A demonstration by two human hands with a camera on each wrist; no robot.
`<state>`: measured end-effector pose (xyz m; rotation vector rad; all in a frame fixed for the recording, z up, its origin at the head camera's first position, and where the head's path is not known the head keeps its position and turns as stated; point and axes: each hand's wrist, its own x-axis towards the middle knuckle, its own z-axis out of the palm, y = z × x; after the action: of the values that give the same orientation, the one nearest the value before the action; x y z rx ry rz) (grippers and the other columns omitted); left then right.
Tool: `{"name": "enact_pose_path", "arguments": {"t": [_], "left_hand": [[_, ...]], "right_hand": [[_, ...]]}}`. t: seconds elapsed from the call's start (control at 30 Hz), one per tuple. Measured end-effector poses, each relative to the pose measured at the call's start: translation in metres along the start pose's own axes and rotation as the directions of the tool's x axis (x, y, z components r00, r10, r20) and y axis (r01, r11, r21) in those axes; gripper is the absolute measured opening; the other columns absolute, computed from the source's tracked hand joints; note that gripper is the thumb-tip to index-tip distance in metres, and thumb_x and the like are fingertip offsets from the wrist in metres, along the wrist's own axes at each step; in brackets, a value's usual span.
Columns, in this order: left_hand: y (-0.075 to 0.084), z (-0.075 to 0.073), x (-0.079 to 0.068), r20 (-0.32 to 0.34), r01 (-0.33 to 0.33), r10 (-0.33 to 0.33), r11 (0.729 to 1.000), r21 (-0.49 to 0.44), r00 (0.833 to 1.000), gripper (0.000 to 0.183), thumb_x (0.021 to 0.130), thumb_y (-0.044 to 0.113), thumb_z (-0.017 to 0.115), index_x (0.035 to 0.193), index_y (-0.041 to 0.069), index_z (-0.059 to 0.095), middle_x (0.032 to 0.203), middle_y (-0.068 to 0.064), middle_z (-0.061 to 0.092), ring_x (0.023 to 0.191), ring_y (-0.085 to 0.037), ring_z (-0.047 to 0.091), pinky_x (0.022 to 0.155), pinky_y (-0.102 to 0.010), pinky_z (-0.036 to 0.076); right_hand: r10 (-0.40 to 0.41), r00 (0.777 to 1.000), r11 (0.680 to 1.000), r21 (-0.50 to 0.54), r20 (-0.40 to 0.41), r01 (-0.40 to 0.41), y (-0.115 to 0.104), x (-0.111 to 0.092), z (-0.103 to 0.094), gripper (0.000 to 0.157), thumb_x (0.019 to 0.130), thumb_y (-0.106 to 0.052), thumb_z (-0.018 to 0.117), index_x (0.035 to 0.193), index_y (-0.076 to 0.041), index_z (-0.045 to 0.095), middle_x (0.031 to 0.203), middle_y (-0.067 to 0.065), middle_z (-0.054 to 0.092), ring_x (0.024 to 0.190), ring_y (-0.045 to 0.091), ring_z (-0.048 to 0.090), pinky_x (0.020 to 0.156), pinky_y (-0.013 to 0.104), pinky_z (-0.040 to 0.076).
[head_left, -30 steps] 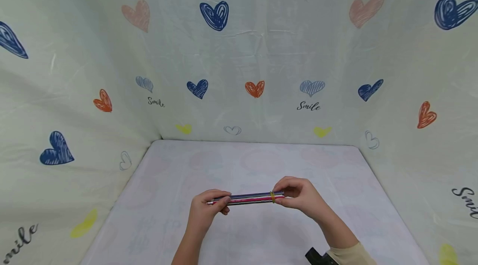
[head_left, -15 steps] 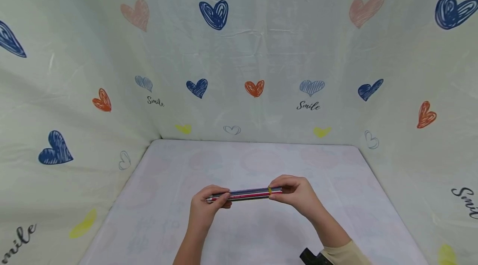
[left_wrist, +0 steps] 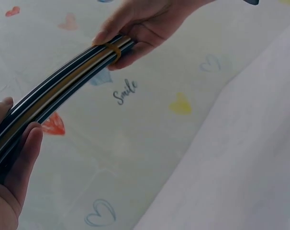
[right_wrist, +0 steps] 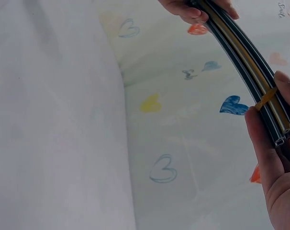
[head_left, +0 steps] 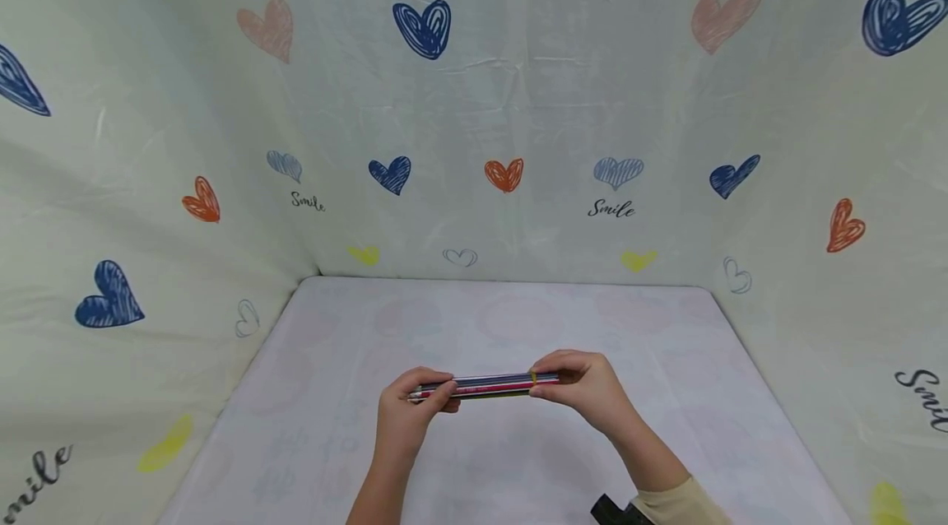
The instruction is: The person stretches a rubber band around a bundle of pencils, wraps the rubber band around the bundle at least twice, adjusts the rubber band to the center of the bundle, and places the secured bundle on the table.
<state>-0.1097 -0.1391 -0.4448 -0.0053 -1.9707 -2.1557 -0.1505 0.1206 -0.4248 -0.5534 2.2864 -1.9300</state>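
A bundle of slim striped pencils [head_left: 492,386] is held level above the table, between both hands. Around its right end runs a yellow rubber band [head_left: 533,378]. My left hand [head_left: 403,418] grips the left end, thumb on the near side and fingers behind. With thumb and fingertips, my right hand [head_left: 592,389] pinches the other end right at the band. In the right wrist view, the pencil ends [right_wrist: 286,136] stick out past the band [right_wrist: 266,98]. The left wrist view shows dark and gold sides of the pencils [left_wrist: 63,88].
Below the hands lies a white-covered table [head_left: 355,319]. A pale curtain [head_left: 518,97] printed with hearts and "Smile" encloses it at the back and sides. A black device [head_left: 618,511] sits by the right sleeve [head_left: 681,503].
The bundle and the right hand have shifted slightly left and up. The right fingertips have come closer onto the rubber band. The left hand keeps its grip.
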Motion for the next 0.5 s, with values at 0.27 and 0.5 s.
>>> {"name": "enact_pose_path", "arguments": {"t": [0.27,0.5], "left_hand": [[0.001,0.005,-0.002,-0.021,-0.009,0.009,1.0,-0.023,1.0,0.016,0.078,-0.003,0.077,0.09,-0.01,0.069,0.086,-0.017,0.065,0.061,-0.024,0.069,0.061,-0.038,0.057],[-0.002,0.013,-0.005,0.022,0.017,-0.017,1.0,0.002,1.0,0.015,0.08,0.002,0.078,0.086,-0.008,0.07,0.082,-0.015,0.066,0.06,-0.024,0.069,0.061,-0.038,0.057]], "right_hand": [[0.029,0.999,1.0,0.012,-0.027,-0.029,0.0,-0.002,0.002,0.025,0.072,-0.007,0.085,0.093,0.002,0.075,0.097,0.015,0.07,0.075,0.018,0.067,0.064,0.029,0.056],[0.102,0.993,0.995,-0.006,0.06,-0.102,0.0,-0.006,0.014,0.029,0.074,-0.015,0.086,0.097,0.0,0.076,0.095,0.009,0.072,0.075,0.016,0.067,0.065,0.029,0.055]]}}
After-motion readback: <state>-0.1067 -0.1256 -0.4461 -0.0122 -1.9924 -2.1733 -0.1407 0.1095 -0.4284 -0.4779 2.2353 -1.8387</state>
